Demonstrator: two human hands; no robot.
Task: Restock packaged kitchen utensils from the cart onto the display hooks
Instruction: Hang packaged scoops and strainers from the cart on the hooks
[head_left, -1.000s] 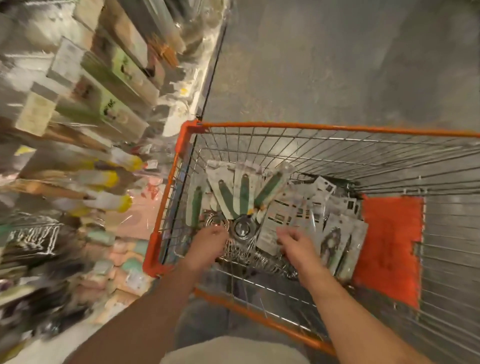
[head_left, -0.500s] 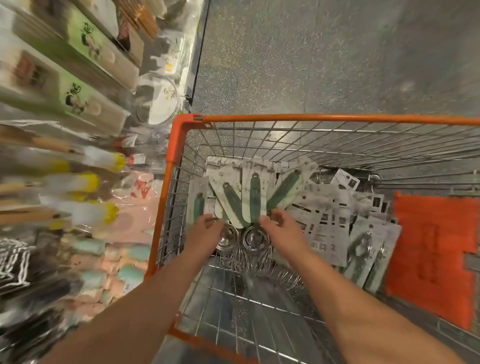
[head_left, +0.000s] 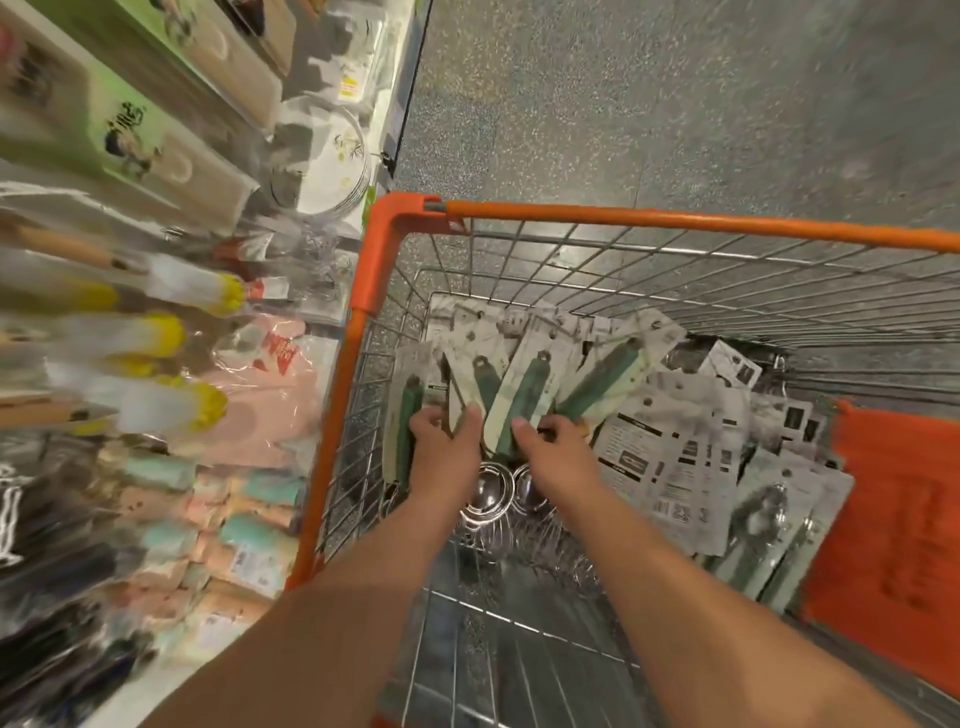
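Both hands (head_left: 447, 457) moved onto green-handled utensil packs (head_left: 524, 405), handles fanned away.

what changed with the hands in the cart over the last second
Both hands moved forward from the metal whisk heads up onto the green-handled packets. The right hand also came in from the grey packets toward the left hand, and the fingers of both now curl over the fanned packets. The packets and the orange cart stayed put.
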